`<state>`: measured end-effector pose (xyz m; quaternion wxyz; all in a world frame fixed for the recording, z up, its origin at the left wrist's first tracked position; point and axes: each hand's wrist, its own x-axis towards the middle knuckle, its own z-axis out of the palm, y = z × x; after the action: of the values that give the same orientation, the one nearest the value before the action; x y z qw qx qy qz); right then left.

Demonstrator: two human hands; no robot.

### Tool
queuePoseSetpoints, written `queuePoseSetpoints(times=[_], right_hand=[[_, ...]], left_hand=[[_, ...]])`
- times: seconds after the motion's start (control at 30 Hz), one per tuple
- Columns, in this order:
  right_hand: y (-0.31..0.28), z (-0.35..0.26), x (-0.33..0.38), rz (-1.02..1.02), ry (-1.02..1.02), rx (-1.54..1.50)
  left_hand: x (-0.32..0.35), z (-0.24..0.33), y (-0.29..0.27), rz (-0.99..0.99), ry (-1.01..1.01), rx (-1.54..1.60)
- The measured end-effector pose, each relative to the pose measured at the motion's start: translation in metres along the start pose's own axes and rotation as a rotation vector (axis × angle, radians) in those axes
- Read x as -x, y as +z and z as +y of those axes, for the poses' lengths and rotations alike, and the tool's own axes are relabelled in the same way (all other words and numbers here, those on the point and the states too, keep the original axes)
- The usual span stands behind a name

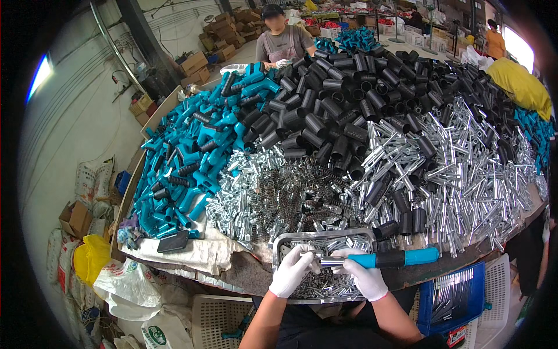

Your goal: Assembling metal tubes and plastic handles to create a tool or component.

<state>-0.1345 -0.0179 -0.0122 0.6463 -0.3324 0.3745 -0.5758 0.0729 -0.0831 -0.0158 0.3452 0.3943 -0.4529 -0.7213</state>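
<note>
Both my hands wear white gloves and meet over a metal tray (277,251) at the table's near edge. My right hand (367,280) is closed round the teal end of a tubular tool (390,259), which lies almost level. Its grip is black in the middle and teal at the far right, and a bare metal shaft (332,262) sticks out at its left. At the tip of that shaft, the fingers of my left hand (294,272) are pinched together; the small piece in them is mostly hidden. Small metal parts (331,285) fill the tray below.
Heaped on the table are teal housings (197,136), black tubes (331,107), springs (290,192) and silver rods (459,180). A dark phone (173,241) lies on white cloth at left. A blue bin (427,299) stands low right. Across the table sits another person (282,43).
</note>
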Motion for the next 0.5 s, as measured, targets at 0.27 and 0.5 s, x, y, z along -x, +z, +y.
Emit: queuePoseSetpoints(times=[0.27, 0.5], right_hand=[[0.0023, -0.002, 0.0004, 0.009, 0.014, -0.012], [0.0001, -0.0009, 0.0001, -0.007, -0.001, 0.016]], left_hand=[[0.0004, 0.0024, 0.004, 0.019, 0.014, 0.038], [-0.0007, 0.0018, 0.0035, 0.024, 0.008, 0.03]])
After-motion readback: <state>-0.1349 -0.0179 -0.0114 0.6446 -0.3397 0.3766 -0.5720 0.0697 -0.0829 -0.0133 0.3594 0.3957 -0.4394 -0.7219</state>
